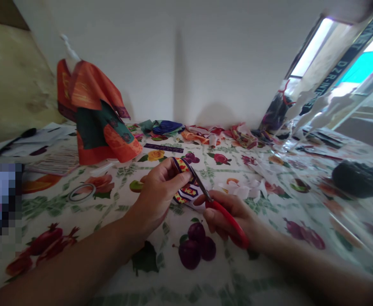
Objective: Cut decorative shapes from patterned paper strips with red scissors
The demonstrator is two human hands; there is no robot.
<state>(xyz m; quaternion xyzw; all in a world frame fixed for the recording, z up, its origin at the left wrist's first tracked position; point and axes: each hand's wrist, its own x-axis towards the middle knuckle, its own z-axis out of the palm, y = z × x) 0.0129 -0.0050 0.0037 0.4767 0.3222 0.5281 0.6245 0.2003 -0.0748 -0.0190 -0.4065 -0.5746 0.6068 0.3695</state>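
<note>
Left hand (pixel 160 187) pinches 1 patterned strip (pixel 186 194), right hand (pixel 238 208) grips 1 pair of scissors (pixel 227 219); 1 clothed mannequin (pixel 92 110) behind.

The ribbon (pixel 183 197) is patterned in yellow, red, dark purple and white. The scissors handle (pixel 227 220) is red. The tablecloth (pixel 90 216) is white, with printed fruits. The dress (pixel 92 91) is orange and dark green.

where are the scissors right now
In the head view, the scissors are just right of centre, held in the right hand, right beside the patterned strip that the left hand holds.
</note>
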